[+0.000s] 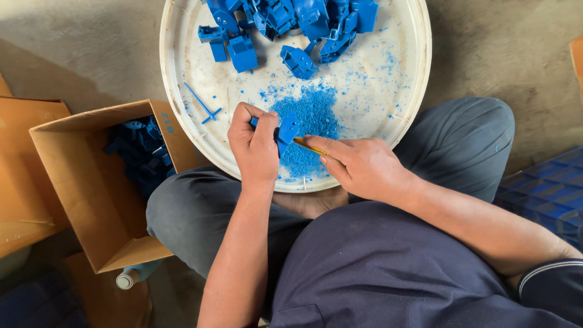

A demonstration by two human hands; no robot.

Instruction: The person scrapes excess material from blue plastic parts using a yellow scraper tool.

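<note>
Progress, read left to right. Cardboard box (91, 182) on the floor at the person's left knee, open, part-filled with dark blue moulded parts (141, 155); I judge these the finished ones, though they lie in shadow and detail is hard to tell. Box not full. A small bottle with a white cap (127, 279) lies on the floor below the box.

White round tray (182, 73) rests across the lap. A thin blue sprue (203, 107) lies loose on its left side. At the far edge sits a heap of blue parts (291, 21), perhaps a dozen or more, apparently still waiting. Mid-tray, a dense pile of blue shavings (310, 121) beside the hands, finer flecks scattered to the right. Judgement: work well under way, a fair batch left.

Hands. Left hand (255, 146) curled shut, thumb and fingers pinching one blue part (285, 129) just above the tray's near side, over the shavings; wrist straight, forearm coming up from below. Right hand (364, 167) closed around a slim yellow-handled tool (308, 145), index finger laid along it, tip meeting the held part; forearm enters from the lower right, elbow bent

Stacked blue crates (546, 194) at far right, beside the right knee
</note>
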